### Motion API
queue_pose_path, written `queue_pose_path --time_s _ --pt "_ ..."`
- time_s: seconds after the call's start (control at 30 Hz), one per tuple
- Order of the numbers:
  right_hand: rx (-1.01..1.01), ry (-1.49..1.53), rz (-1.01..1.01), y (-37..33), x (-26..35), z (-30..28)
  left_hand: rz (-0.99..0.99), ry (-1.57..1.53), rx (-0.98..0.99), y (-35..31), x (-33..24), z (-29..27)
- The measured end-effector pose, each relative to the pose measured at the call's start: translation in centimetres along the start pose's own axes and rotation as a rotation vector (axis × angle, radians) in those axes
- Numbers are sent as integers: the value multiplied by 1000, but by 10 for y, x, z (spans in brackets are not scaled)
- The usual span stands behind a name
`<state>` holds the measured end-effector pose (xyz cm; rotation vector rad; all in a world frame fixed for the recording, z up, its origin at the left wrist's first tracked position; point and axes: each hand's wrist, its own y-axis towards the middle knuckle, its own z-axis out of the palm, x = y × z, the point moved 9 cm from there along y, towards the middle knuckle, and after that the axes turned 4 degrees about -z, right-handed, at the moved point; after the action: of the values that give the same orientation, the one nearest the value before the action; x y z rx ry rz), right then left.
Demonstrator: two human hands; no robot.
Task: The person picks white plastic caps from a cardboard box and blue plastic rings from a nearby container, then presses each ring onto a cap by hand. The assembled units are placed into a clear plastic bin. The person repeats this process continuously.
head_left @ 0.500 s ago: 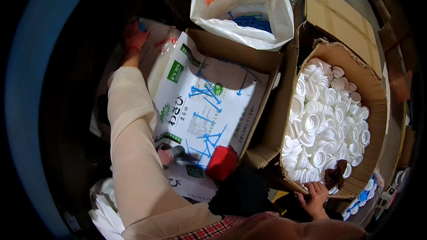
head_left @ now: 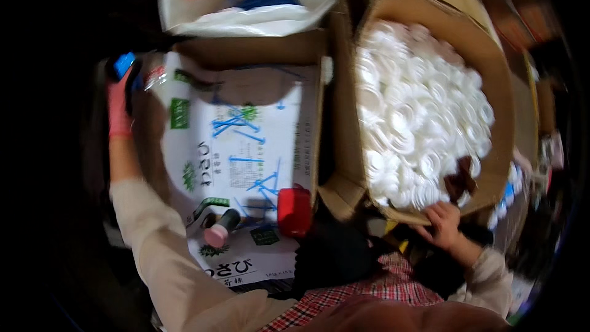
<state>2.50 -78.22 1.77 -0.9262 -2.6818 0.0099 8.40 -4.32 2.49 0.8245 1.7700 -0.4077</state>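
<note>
At the far left, the left hand [head_left: 120, 107] wears a pink glove; a blue piece [head_left: 125, 64] shows at its fingertips, but blur leaves me unable to tell whether it is grasped or only touched. Right of that hand, a white printed sheet [head_left: 279, 132] lines an open box [head_left: 276, 52]. Below and right of the glove lies a dark cylinder with a pink end [head_left: 222, 227]; farther right of it, thin blue sticks [head_left: 236, 124] lie scattered on the sheet. Above them stands a white bag [head_left: 270, 27] with blue contents. A red container [head_left: 294, 212] sits between the 2 hands.

At the right, the bare right hand [head_left: 440, 224] grasps the near rim of a carton [head_left: 507, 117], fingers over the edge, thumb outside. Beyond this grip, white round caps [head_left: 418, 117] fill the carton; a dark brown thing [head_left: 461, 178] lies just past the fingers.
</note>
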Motion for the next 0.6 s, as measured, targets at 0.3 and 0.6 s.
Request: queue_pose_path --time_s 0.3,0.6 --pt "-227 540 233 -12 -68 -36 -550 -1362 1104 -304 -159 307" --pt "-150 229 589 -68 -215 14 -702 -1455 1623 -427 -313 380"
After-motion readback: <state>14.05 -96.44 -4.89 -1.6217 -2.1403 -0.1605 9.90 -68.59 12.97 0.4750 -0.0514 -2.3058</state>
